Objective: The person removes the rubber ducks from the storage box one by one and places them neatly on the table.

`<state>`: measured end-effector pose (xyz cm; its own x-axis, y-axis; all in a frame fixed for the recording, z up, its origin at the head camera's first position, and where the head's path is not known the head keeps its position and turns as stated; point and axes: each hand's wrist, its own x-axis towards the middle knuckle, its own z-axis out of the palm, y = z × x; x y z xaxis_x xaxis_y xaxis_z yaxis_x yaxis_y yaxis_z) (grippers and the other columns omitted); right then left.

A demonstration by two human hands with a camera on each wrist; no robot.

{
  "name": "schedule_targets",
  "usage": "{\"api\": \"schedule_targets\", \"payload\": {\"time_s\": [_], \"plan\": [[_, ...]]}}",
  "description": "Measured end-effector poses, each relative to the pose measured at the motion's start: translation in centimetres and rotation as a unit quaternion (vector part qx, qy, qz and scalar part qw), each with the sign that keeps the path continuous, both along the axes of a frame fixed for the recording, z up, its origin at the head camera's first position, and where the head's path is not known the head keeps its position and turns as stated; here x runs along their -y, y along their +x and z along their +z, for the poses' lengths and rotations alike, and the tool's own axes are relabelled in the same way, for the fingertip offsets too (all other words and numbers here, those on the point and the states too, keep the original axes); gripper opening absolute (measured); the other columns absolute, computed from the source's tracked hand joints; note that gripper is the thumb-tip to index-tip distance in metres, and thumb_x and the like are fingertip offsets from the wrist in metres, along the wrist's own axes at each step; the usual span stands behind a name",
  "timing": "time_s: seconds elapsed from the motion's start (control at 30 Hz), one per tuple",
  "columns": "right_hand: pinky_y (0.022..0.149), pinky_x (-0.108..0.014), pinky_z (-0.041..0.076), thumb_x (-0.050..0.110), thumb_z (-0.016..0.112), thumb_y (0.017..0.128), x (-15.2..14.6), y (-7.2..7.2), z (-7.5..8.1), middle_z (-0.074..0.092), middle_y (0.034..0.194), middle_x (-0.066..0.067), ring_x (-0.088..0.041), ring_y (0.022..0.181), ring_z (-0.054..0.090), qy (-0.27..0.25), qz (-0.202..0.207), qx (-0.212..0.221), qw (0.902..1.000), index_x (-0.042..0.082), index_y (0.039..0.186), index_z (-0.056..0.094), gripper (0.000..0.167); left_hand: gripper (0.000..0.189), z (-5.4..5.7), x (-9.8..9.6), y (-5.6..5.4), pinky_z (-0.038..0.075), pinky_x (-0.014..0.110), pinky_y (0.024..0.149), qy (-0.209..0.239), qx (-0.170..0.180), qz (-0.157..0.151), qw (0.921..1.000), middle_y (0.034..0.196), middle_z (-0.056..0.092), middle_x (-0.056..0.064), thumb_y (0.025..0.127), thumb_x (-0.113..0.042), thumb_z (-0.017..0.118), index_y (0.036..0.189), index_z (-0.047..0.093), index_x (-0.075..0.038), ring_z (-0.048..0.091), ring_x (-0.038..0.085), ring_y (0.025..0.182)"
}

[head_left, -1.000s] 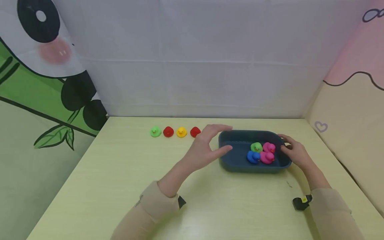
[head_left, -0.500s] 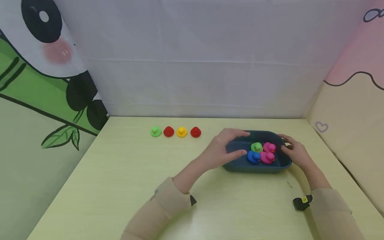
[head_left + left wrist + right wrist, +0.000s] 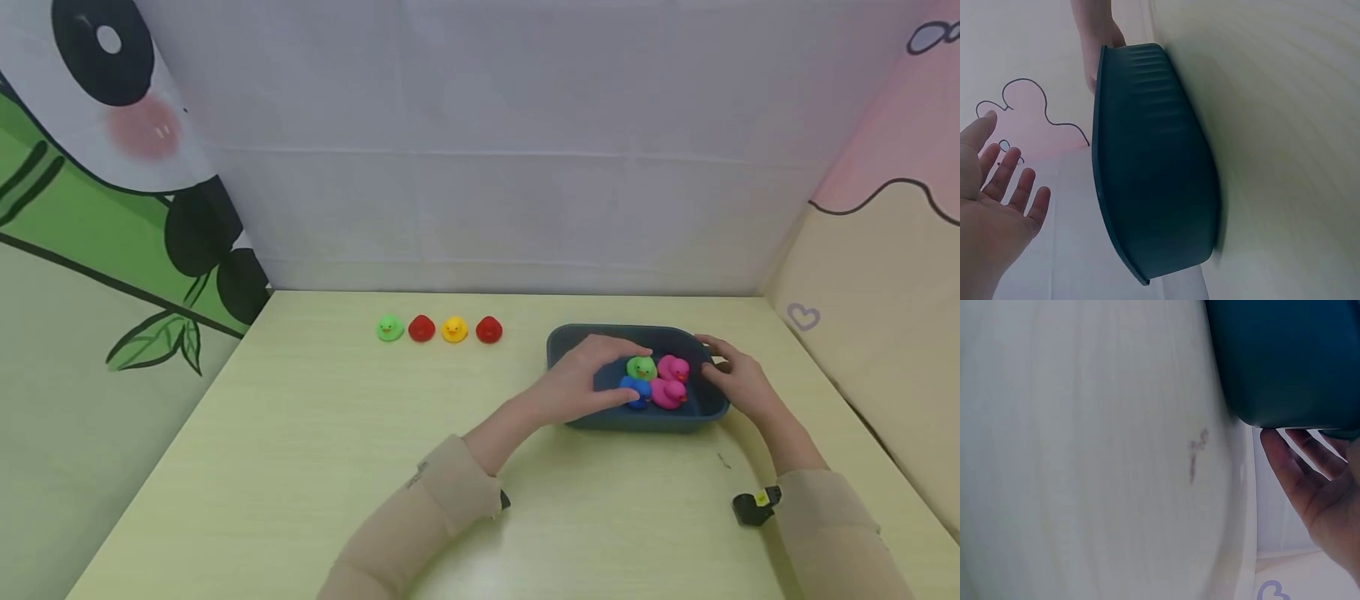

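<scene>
A dark teal plastic basin (image 3: 577, 337) stands on the right half of the table. Inside it, toward the right, sit a green rubber duck (image 3: 642, 367), a blue rubber duck (image 3: 634, 387) and two pink rubber ducks (image 3: 668, 393). My left hand (image 3: 581, 383) hovers over the basin with thumb and fingers spread, holding nothing; its thumb tip overlaps the blue duck in the head view, and contact cannot be told. With the thumb over the rim and fingers outside, my right hand (image 3: 738, 379) grips the basin's right end. Those fingers (image 3: 1288, 469) touch its outer wall in the right wrist view.
Left of the basin, a row near the table's back edge holds a green duck (image 3: 390, 327), a red one (image 3: 422, 328), a yellow one (image 3: 454, 329) and another red one (image 3: 489, 329). A pale cloth wall (image 3: 480, 208) rises behind the table.
My left hand has moved right, from the basin's left end to over its inside near the blue and green ducks. The right hand and basin have stayed put.
</scene>
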<state>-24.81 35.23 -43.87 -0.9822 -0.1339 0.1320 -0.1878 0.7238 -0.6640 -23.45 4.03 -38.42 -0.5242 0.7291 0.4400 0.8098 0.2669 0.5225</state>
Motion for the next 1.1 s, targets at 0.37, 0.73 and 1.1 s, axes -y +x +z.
{"api": "schedule_targets", "payload": {"time_s": [0.37,0.73,1.1], "plan": [[0.076,-0.039,0.053,0.012,0.048,0.097,0.1,-0.1,-0.1,0.044,0.128,-0.035,-0.053,0.106,0.054,-0.002,-0.001,0.003,1.0,-0.001,0.141,0.036,0.047,0.048,-2.6,-2.1,-1.9,0.027,0.019,0.107,-0.043,0.014,-0.001,0.999,0.133,0.055,-0.005,0.089,-0.031,0.065,0.132,0.053,-0.014,0.045,0.008,0.123],[0.079,-0.052,0.052,0.014,0.049,0.096,0.1,-0.4,-0.5,0.047,0.126,-0.034,-0.052,0.103,0.056,0.001,-0.009,-0.01,0.9999,0.001,0.139,0.038,0.046,0.049,-4.3,-3.9,-3.8,0.033,0.025,0.106,-0.121,0.04,0.017,0.9917,0.134,0.054,-0.004,0.089,-0.031,0.065,0.134,0.052,-0.018,0.044,0.013,0.123],[0.084,-0.059,0.048,0.016,0.046,0.098,0.2,-0.1,-0.2,0.043,0.131,-0.035,-0.054,0.109,0.052,0.003,-0.007,0.012,0.9999,0.002,0.143,0.034,0.049,0.046,-4.9,-5.4,-4.9,0.033,0.023,0.105,-0.209,0.038,0.029,0.9767,0.131,0.056,-0.005,0.089,-0.032,0.065,0.132,0.055,-0.02,0.046,0.012,0.12]]}}
